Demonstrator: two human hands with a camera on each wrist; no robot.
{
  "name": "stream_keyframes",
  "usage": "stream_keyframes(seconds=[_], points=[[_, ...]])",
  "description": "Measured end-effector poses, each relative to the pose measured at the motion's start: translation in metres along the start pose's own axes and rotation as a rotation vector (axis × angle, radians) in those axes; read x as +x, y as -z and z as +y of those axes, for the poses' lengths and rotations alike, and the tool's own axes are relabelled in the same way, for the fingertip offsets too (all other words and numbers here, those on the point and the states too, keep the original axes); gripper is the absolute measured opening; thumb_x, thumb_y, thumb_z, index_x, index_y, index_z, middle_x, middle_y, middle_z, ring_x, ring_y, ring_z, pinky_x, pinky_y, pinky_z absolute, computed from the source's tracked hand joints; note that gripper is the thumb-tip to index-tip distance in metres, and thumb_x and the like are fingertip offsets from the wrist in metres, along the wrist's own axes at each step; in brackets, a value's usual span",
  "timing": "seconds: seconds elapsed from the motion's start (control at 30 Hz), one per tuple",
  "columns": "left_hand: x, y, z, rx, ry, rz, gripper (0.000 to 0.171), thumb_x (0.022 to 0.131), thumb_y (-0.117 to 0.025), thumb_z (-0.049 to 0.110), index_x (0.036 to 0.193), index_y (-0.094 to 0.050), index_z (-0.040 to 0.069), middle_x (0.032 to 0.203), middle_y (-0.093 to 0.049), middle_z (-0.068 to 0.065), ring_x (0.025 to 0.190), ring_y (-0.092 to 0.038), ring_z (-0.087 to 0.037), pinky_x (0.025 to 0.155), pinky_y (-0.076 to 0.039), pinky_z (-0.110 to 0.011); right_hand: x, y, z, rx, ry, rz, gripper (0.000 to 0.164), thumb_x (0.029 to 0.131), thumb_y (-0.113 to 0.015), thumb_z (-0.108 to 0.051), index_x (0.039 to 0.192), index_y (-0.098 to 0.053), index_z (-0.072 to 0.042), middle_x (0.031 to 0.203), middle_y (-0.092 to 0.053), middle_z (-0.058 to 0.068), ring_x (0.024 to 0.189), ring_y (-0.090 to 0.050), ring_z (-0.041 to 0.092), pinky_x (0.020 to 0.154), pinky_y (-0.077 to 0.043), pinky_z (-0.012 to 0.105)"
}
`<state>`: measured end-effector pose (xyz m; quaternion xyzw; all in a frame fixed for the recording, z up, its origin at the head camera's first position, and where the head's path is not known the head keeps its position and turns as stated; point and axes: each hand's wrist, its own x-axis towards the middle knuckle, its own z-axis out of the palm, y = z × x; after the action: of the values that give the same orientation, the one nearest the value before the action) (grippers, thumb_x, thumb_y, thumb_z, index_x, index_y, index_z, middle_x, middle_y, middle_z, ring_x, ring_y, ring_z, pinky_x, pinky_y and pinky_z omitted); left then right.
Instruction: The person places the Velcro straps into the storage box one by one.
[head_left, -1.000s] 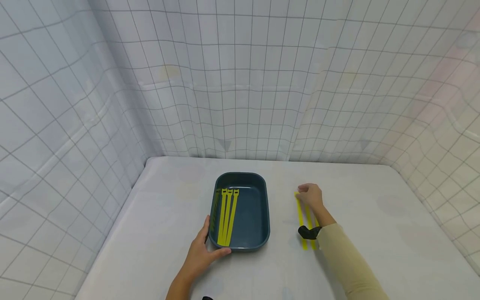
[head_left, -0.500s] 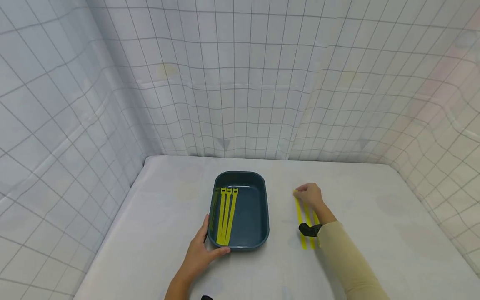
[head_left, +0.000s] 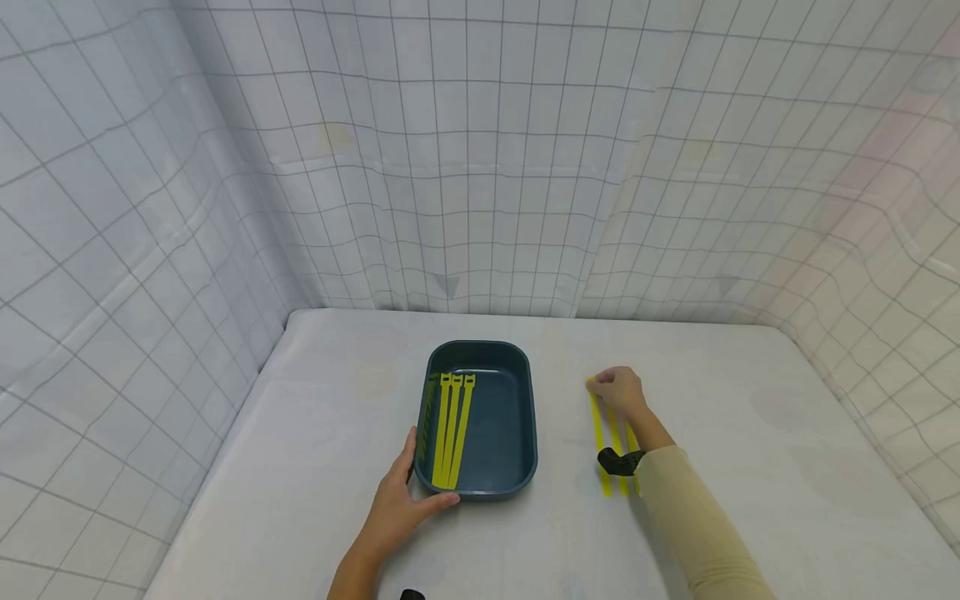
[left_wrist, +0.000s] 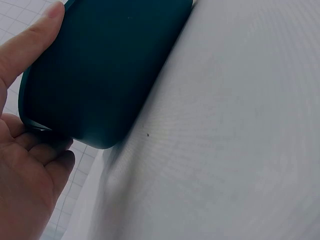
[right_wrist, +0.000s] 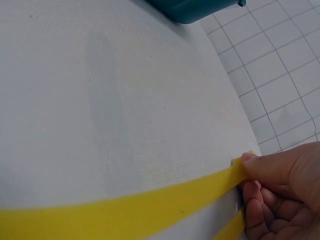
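A dark teal tray [head_left: 498, 437] stands on the white table, with several yellow hook-and-loop cable ties [head_left: 452, 433] lying lengthwise along its left side. My left hand [head_left: 390, 510] holds the tray's near left corner, thumb at the front rim and fingers along the left wall. To the right of the tray, my right hand [head_left: 622, 392] pinches the far end of a yellow cable tie [right_wrist: 115, 214] between thumb and fingers. That end rises off the cloth in the right wrist view. Other yellow ties [head_left: 616, 433] lie beside it, partly hidden under the hand and wrist.
White cloth covers the table [head_left: 337, 400]. Behind it and at both sides hang white grid-patterned curtains [head_left: 480, 167]. A black wrist camera [head_left: 621, 461] sits on the right wrist, over the lower part of the ties.
The fingers of my right hand have come slightly left and taken hold of the far end of the leftmost tie on the table. My left hand keeps its place on the tray.
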<state>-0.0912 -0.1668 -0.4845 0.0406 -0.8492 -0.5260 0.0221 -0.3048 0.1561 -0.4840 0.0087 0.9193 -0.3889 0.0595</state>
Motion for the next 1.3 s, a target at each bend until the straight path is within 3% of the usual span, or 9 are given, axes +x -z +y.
stream_keyframes(seconds=[0.27, 0.43, 0.8, 1.07, 1.3], points=[[0.0, 0.001, 0.001, -0.007, 0.006, 0.0, 0.113, 0.066, -0.082, 0.035, 0.147, -0.01, 0.004, 0.15, -0.016, -0.015, 0.135, -0.019, -0.031, 0.105, -0.024, -0.046, 0.001, -0.002, 0.003, 0.045, -0.025, -0.008, 0.029, 0.086, -0.064, -0.019, 0.1, -0.063, 0.007, 0.094, -0.062, 0.018, 0.078, -0.056, 0.026, 0.065, -0.048, 0.034], [0.0, 0.001, 0.001, -0.009, 0.0, 0.004, 0.114, 0.065, -0.083, 0.036, 0.147, -0.011, 0.005, 0.15, -0.016, -0.014, 0.135, -0.019, -0.031, 0.105, -0.024, -0.046, 0.006, -0.002, 0.013, 0.141, -0.052, -0.005, 0.034, 0.087, -0.064, -0.023, 0.105, -0.062, 0.006, 0.103, -0.06, 0.018, 0.09, -0.053, 0.028, 0.075, -0.045, 0.037], [0.0, 0.002, 0.002, -0.011, -0.004, 0.002, 0.114, 0.065, -0.083, 0.036, 0.147, -0.01, 0.005, 0.15, -0.016, -0.014, 0.135, -0.019, -0.031, 0.105, -0.024, -0.046, 0.005, -0.001, 0.015, 0.266, -0.077, 0.001, 0.035, 0.086, -0.065, -0.024, 0.105, -0.062, 0.005, 0.106, -0.059, 0.017, 0.093, -0.05, 0.027, 0.079, -0.042, 0.035], [0.0, 0.002, 0.002, -0.016, -0.01, 0.003, 0.114, 0.064, -0.083, 0.036, 0.148, -0.011, 0.005, 0.15, -0.017, -0.014, 0.135, -0.02, -0.03, 0.105, -0.024, -0.045, 0.0, 0.005, 0.011, 0.32, -0.109, -0.019, 0.04, 0.088, -0.063, -0.026, 0.112, -0.058, 0.006, 0.11, -0.057, 0.018, 0.092, -0.052, 0.024, 0.076, -0.046, 0.034], [-0.001, 0.001, 0.001, -0.016, 0.008, -0.001, 0.114, 0.065, -0.083, 0.037, 0.148, -0.011, 0.006, 0.15, -0.017, -0.014, 0.135, -0.02, -0.031, 0.105, -0.025, -0.047, -0.008, 0.009, 0.012, 0.323, -0.095, -0.012, 0.038, 0.088, -0.063, -0.024, 0.109, -0.059, 0.007, 0.102, -0.06, 0.014, 0.083, -0.053, 0.019, 0.068, -0.046, 0.025]])
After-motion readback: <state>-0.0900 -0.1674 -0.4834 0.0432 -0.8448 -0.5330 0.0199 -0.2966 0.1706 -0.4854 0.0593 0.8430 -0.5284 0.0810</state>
